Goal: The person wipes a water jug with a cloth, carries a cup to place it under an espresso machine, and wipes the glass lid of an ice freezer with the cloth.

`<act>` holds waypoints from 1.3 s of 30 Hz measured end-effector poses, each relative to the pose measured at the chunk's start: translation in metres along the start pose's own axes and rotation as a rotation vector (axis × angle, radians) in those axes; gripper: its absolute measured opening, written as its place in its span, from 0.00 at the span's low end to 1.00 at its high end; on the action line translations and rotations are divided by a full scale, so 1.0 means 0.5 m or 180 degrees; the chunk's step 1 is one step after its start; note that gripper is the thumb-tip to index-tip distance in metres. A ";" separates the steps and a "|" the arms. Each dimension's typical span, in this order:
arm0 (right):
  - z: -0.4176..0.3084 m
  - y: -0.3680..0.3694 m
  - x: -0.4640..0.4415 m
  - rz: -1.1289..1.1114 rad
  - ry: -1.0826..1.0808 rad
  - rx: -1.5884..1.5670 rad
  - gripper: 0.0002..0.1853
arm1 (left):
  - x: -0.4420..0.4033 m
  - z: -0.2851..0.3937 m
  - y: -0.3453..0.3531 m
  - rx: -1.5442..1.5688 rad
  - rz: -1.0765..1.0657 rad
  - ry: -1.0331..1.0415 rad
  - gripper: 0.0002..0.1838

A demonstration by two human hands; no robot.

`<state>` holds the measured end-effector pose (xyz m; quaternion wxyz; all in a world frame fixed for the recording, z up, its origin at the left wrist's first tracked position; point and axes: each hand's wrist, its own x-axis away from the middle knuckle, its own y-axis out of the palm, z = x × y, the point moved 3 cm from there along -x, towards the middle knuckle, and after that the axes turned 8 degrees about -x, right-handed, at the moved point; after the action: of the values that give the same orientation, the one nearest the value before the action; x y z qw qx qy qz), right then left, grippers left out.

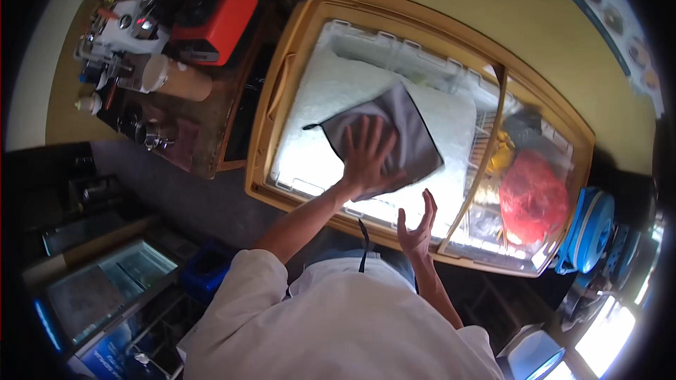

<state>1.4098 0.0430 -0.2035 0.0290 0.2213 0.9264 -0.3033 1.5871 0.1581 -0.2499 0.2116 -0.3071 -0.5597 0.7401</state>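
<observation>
The work looks unfinished, its extent unclear: left hand point(367, 165) spread on the cloth point(410, 137), right hand point(417, 233) spread near the freezer point(274, 198)'s front edge.

Middle of the grey cloth point(412, 127) covered by the left hand point(370, 162), palm hidden. Some fingers of the right hand point(417, 233) overlapped; can't be told apart. Contents of the red bag point(532, 193), right of frame, can't be made out; items around it blurred. Upper left: small parts on the metal machine point(130, 28) too small to identify. Poster point(598, 0) cut off at upper right, its pictures blurred. Legs mostly hidden by the white shirt point(331, 317), itself cut by the bottom edge. Blue carton point(109, 359), lower left, also cropped; lettering unreadable. Window point(607, 338), lower right, blown out.
</observation>
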 end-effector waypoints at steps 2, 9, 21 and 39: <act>0.004 -0.022 0.028 0.0025 0.0189 -0.0199 0.35 | 0.032 0.060 -0.013 0.0189 -0.0020 0.0480 0.48; 0.054 -0.145 0.062 -0.0218 0.0621 -0.0642 0.21 | -0.123 -0.038 0.006 -0.0929 -0.0018 -0.1580 0.47; 0.216 -0.290 0.082 -0.0034 0.1530 -0.1614 0.22 | 0.083 0.320 0.079 0.0464 -0.0212 -0.1595 0.32; 0.264 -0.352 0.038 -0.0120 0.1433 -0.3332 0.19 | 0.074 0.566 -0.066 0.3433 -0.0962 -0.1163 0.31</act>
<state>1.3067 -0.1516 -0.2179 -0.0688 0.2200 0.9403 0.2503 1.3636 -0.0059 -0.1740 0.3411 0.0596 -0.1692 0.9228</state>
